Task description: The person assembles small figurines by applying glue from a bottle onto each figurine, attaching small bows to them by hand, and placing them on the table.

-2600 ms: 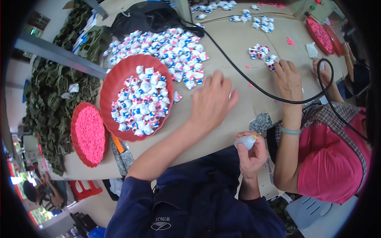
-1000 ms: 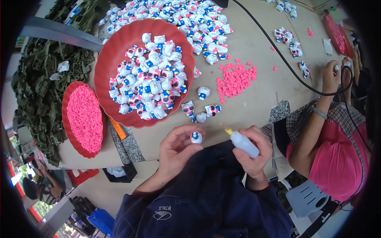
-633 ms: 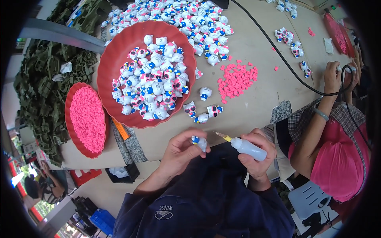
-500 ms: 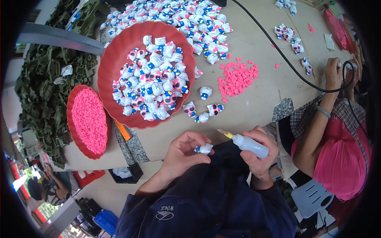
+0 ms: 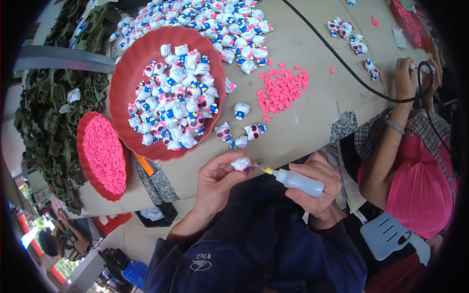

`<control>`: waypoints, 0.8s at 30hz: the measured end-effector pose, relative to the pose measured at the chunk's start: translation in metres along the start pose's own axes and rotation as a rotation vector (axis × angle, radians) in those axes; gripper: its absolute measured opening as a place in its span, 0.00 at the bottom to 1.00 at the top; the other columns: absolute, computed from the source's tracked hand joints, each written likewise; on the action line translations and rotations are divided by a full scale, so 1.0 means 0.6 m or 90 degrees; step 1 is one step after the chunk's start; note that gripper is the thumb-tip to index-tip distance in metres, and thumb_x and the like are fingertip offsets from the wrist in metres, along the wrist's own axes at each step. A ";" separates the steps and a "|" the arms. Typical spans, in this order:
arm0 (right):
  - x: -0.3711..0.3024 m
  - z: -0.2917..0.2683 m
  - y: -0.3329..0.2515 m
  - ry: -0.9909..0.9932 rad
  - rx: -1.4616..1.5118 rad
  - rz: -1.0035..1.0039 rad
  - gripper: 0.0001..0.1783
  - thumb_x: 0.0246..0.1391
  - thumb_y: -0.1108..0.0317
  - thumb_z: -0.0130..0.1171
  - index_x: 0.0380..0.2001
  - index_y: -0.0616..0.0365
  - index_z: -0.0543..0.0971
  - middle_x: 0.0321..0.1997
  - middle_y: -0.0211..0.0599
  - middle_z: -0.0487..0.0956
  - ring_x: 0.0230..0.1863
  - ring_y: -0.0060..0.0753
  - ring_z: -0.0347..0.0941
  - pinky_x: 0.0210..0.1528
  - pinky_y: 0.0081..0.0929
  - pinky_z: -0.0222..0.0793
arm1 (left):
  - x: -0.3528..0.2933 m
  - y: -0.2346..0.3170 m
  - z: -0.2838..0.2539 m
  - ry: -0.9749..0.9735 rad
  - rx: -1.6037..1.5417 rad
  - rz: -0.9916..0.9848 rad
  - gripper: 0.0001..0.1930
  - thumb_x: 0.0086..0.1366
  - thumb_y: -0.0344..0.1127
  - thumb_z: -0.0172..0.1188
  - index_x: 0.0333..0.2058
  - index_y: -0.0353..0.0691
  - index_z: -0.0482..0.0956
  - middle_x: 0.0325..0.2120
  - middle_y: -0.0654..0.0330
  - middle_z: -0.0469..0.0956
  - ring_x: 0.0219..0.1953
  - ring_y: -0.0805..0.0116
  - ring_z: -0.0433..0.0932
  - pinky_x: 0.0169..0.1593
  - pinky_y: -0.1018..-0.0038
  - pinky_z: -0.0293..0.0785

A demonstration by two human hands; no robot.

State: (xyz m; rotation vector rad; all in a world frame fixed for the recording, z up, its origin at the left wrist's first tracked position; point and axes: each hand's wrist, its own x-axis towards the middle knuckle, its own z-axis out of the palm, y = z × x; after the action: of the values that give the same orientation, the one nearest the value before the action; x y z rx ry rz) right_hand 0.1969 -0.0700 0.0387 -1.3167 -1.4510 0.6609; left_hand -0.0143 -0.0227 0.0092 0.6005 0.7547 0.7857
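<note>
Between the fingertips of my left hand point(image 5: 211, 181) is a small white cat figurine point(image 5: 241, 163), its pink-rimmed dark glasses turned to the lower right. My right hand point(image 5: 320, 183) grips a translucent squeeze bottle point(image 5: 300, 183) with a yellow collar. The bottle lies nearly level, its thin tip pointing left at the figurine; whether they touch is too small to tell. Just beyond my hands, several loose figurines point(image 5: 240, 142) lie on the table. Past them spreads a pile of small pink pieces point(image 5: 283, 88).
A large red scalloped bowl point(image 5: 116, 93) of figurines stands at left, a heap of figurines point(image 5: 229, 22) behind it. Beside it sits a red oval dish point(image 5: 81, 161) of pink pieces. A black cable point(image 5: 337, 53) crosses the table toward a co-worker point(image 5: 415, 180) at right. Dark green parts point(image 5: 58, 112) lie far left.
The figurine has been turned in my left fingers, bringing its glasses into sight. The squeeze bottle has moved left, its tip now close to the figurine. The whole view has shifted slightly.
</note>
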 end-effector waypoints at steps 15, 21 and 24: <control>0.000 0.018 0.001 -0.038 -0.007 0.000 0.23 0.31 0.70 0.74 0.36 0.64 0.80 0.19 0.35 0.77 0.17 0.29 0.67 0.22 0.22 0.61 | 0.001 -0.011 -0.007 -0.002 0.056 0.026 0.18 0.57 0.18 0.59 0.47 0.31 0.71 0.43 0.55 0.76 0.49 0.65 0.75 0.52 0.72 0.73; -0.003 0.020 0.000 -0.043 0.004 0.001 0.23 0.31 0.71 0.74 0.36 0.64 0.80 0.19 0.35 0.77 0.17 0.29 0.67 0.22 0.22 0.61 | 0.002 -0.012 -0.009 -0.005 0.064 0.021 0.18 0.57 0.17 0.58 0.47 0.32 0.71 0.44 0.56 0.76 0.48 0.68 0.75 0.53 0.73 0.72; -0.004 0.022 -0.003 -0.020 -0.011 0.054 0.21 0.34 0.62 0.70 0.31 0.67 0.81 0.18 0.38 0.77 0.18 0.30 0.68 0.23 0.23 0.62 | 0.001 -0.011 -0.008 0.003 0.072 0.019 0.18 0.57 0.17 0.58 0.47 0.32 0.71 0.45 0.55 0.75 0.48 0.69 0.74 0.52 0.74 0.72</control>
State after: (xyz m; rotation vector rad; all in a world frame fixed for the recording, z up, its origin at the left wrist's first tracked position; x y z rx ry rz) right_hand 0.1841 -0.0696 0.0351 -1.3927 -1.4348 0.7282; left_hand -0.0152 -0.0251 0.0011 0.7131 0.8004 0.7749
